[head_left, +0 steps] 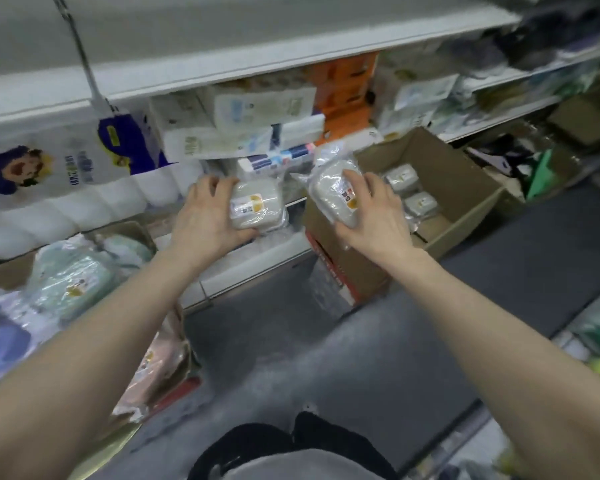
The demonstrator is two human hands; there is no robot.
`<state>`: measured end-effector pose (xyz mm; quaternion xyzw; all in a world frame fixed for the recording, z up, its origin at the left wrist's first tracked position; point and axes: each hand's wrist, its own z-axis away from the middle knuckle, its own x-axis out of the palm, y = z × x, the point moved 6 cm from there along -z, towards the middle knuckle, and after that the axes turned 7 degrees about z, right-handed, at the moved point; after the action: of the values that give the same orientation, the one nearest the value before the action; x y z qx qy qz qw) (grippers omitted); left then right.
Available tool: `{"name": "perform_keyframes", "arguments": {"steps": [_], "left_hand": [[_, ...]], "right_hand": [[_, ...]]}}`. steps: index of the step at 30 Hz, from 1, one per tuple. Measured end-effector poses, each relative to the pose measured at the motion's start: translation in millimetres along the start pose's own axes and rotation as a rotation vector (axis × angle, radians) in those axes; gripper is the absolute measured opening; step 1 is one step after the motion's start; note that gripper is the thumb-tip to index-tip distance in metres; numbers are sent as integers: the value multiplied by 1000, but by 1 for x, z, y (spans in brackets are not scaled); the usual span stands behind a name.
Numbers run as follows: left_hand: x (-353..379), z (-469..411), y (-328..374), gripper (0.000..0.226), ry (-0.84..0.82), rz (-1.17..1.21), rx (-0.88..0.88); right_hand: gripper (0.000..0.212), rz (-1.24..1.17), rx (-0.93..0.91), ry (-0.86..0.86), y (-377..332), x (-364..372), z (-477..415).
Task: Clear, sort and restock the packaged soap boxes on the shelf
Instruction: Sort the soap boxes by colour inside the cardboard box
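While the left hand [208, 216] is gripping a plastic-wrapped soap box [257, 209], thumb under its near side and fingers curling over its far side, it is holding that box just above the front edge of the lower shelf [257, 261]. The right hand [374, 216] is clamping a second soap box [333, 195] in the same kind of wrap, tilted with its label facing up, over the left corner of an open cardboard carton [465, 188]. Two more wrapped boxes [400, 178] are lying inside that carton near its far wall, one just beside the other. At the shelf's left end, pale green soap boxes [70, 285] are sitting heaped in another carton [132, 230], whose contents below them are too blurred to tell. Packs of toilet paper [66, 188] are filling the left of the shelf behind, and orange packages [347, 95] are standing stacked toward its right.
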<state>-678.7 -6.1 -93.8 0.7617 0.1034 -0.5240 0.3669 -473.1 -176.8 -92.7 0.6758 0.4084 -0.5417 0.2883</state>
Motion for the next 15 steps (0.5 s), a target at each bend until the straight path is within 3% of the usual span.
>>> {"name": "perform_keyframes", "arguments": {"steps": [7,15], "left_hand": [[78,-90,88,96,-50,52,86],[149,-190,129,95,-148,60,143]], "right_hand": [[80,14,142,-36,137,11,-14],[83,-11,232,-82,223,59,-73]]}}
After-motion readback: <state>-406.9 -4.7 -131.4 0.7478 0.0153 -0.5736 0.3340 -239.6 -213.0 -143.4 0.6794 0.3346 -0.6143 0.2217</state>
